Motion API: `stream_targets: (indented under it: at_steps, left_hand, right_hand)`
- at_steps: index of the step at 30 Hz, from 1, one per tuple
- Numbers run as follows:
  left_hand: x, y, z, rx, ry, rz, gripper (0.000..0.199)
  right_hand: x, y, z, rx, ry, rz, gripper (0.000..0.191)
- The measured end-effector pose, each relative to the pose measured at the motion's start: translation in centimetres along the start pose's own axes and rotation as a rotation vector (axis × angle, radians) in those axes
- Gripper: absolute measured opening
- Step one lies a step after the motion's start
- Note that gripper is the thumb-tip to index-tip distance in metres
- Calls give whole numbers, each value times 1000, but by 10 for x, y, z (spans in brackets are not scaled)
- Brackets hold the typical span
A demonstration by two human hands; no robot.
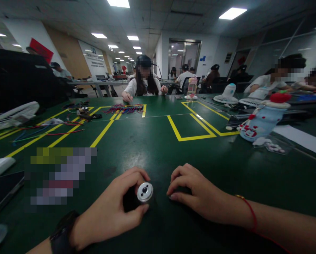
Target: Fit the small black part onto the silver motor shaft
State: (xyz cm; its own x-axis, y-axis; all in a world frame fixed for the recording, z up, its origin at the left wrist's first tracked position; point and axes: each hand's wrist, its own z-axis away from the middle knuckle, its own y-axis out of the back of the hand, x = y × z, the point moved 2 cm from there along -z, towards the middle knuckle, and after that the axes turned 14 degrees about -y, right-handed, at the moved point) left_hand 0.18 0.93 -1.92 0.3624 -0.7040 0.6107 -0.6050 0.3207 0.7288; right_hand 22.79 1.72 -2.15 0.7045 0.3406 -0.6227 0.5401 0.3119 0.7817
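Observation:
My left hand (121, 201), with a black watch (64, 231) on the wrist, is closed around a small silver metal cylinder (145, 192). The cylinder's round end faces me and shows a dark centre hole with smaller holes beside it; its kind is not plain. To the right, my right hand (193, 192) rests low over the green table (137, 151), fingers curled and thumb against the fingertips. Whatever tiny thing those fingertips pinch, if anything, I cannot make out. A red string bracelet (254, 217) circles the right wrist. A gap separates the two hands.
Yellow tape (197, 137) marks the table. Bundled coloured wires (126, 109) lie before a person (146, 83) seated opposite. Loose wires (54, 131) and a white fan (13, 114) are at left. A blue bottle (263, 121) and small plastic bag (273, 146) stand right.

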Motion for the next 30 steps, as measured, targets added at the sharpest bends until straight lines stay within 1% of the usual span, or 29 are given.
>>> stream_targets:
  at_steps: [4, 10, 14, 18, 20, 22, 24, 25, 26, 27, 28, 30]
  left_hand:
    - [-1, 1, 0, -17, 4, 53, 25]
    - [-2, 0, -1, -22, 16, 79, 31]
    - [-2, 1, -1, -17, 10, 81, 37]
    - [-4, 3, 2, 4, 19, 87, 33]
    - [-5, 3, 4, 3, 31, 102, 30]
    - [-6, 2, 6, 2, 48, 96, 30]
    - [-6, 1, 7, 6, 65, 69, 33]
    - [-6, 1, 7, 5, 72, 57, 32]
    - [-6, 0, 7, 4, 75, 50, 30]
    - [-6, 0, 7, 5, 73, 50, 27]
    - [-6, -1, 6, 6, 67, 53, 24]
    - [-6, -1, 5, 7, 53, 68, 19]
  right_hand:
    - [1, 3, -2, 0, -12, -136, 12]
    - [10, 3, -9, 45, -200, -472, 19]
    - [16, 2, -10, 94, -244, -592, 19]
    - [22, 3, -12, 165, -283, -684, 21]
    - [21, 4, -12, 163, -273, -630, 23]
    - [15, 4, -9, 117, -217, -470, 22]
    - [7, 3, -6, 49, -105, -248, 15]
    - [4, 2, -4, 29, -37, -151, 16]
    - [1, 0, -2, 12, 27, -72, 26]
    - [-1, -1, -1, 5, 71, -10, 29]
    - [-3, -2, -1, 0, 100, 28, 27]
    - [-4, -4, -3, 1, 112, 23, 14]
